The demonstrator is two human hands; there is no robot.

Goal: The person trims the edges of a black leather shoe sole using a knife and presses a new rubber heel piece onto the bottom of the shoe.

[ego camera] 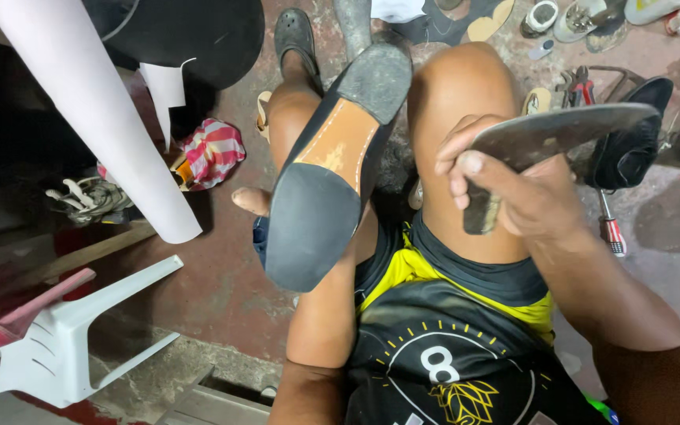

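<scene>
A black shoe (332, 165) is turned sole up over my left knee, showing a tan middle strip between a dark forefoot and a dark heel. My left hand (252, 201) is under it and mostly hidden; only a thumb or fingertip shows at the shoe's left edge. My right hand (505, 185) rests on my right knee and grips a broad, worn metal blade (560, 134) that points to the right, thumb pressed on its flat.
A white roll of sheet material (96, 110) leans in at the upper left. A white plastic chair (64, 338) stands lower left. A striped cloth (212, 152), pliers (580, 85), a screwdriver (611, 228) and several shoes (584, 20) lie on the reddish floor.
</scene>
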